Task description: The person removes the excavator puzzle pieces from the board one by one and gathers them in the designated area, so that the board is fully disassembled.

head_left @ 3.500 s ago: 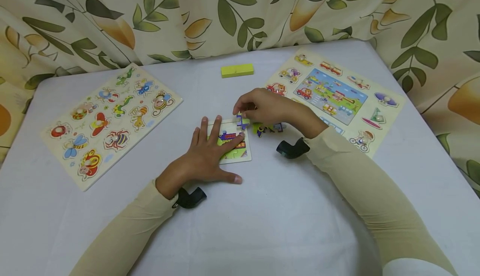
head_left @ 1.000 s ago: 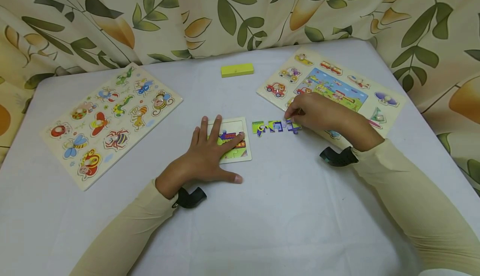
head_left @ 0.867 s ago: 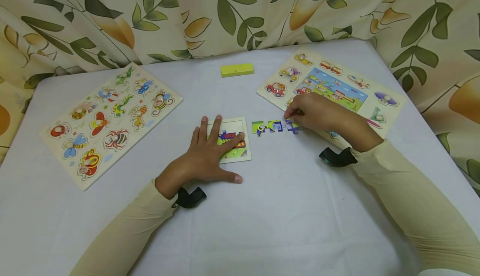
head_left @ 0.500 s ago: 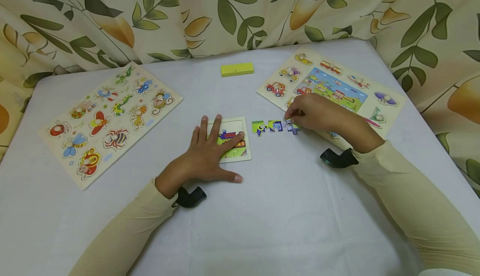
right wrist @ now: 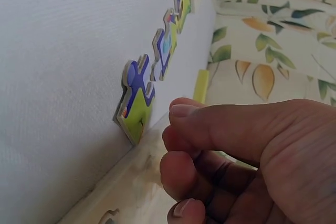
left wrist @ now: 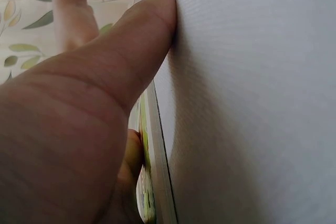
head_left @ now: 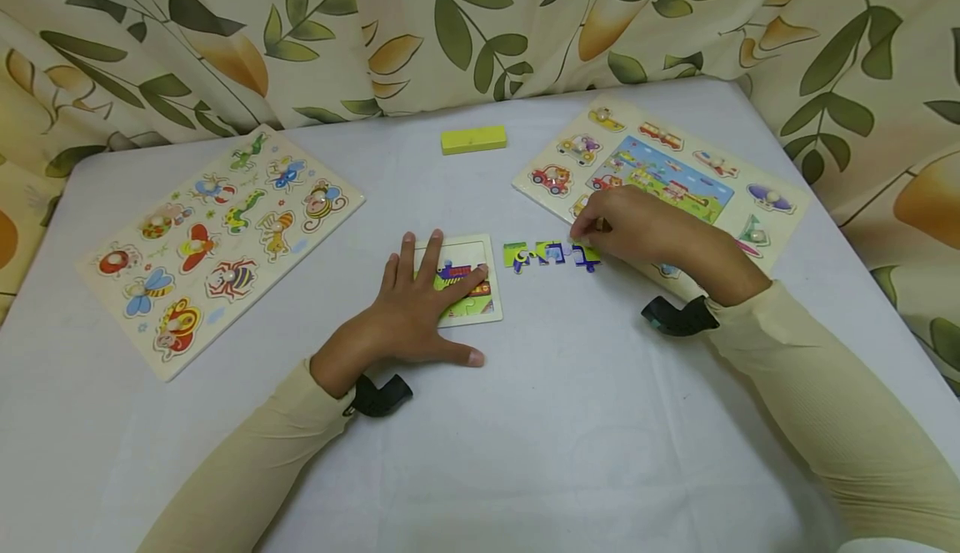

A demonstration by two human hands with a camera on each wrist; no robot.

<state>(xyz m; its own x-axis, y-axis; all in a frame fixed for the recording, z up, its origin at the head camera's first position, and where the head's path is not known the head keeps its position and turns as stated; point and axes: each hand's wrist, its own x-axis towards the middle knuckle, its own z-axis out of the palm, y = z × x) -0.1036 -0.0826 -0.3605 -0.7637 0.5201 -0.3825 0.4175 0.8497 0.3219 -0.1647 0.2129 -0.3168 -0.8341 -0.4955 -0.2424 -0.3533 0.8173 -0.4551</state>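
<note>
My left hand (head_left: 408,311) lies spread over a small framed jigsaw puzzle (head_left: 486,313) with a train picture, its thumb on the tablecloth below the frame. Part of the puzzle is hidden under the fingers. To the right, three loose pieces form a row: a left piece (head_left: 517,256), a middle piece (head_left: 550,253) and a right piece (head_left: 585,257), in green and purple. Beside the right piece is my right hand (head_left: 626,223), fingers loosely curled and thumb near the index finger. In the right wrist view the fingertips stand just off this puzzle piece (right wrist: 137,100), holding nothing.
An insect peg puzzle board (head_left: 191,286) lies at the left. A vehicle puzzle board (head_left: 750,261) lies at the right, partly under the right hand and forearm. A yellow-green block (head_left: 474,140) sits at the back before a leaf-patterned curtain (head_left: 480,27).
Since the earliest frame, my right hand has moved right from the framed puzzle, and the piece it held now lies at the row's right end. The left hand has stayed put.
</note>
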